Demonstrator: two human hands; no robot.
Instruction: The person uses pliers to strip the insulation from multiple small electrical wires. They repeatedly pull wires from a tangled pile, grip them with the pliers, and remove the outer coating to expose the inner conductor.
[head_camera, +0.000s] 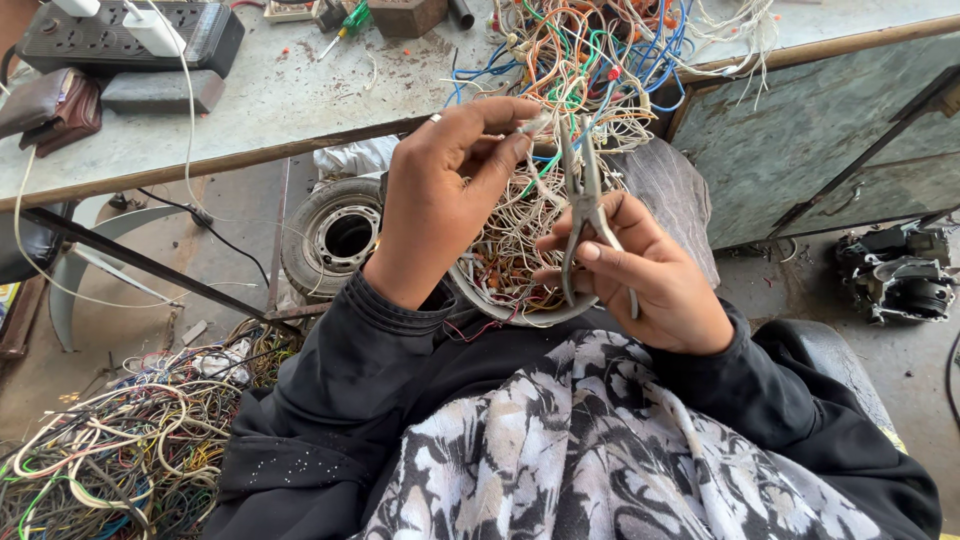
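The pliers (585, 215) may slip and nick a finger, because the wire bundle (520, 240) is dense and tangled. The right hand (640, 275) is closed around the pliers' handles. The left hand (450, 190) pinches a thin white wire (530, 127) just above the bundle, near the counter (300, 100).

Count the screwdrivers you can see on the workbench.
1: a green-handled screwdriver lies near the workbench back edge, left of the wire tangle. Others may be hidden.

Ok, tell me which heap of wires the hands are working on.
The white-and-orange tangle in the round bowl on the lap, between the left hand and right hand holding pliers, not the floor heap or the bench bundle.
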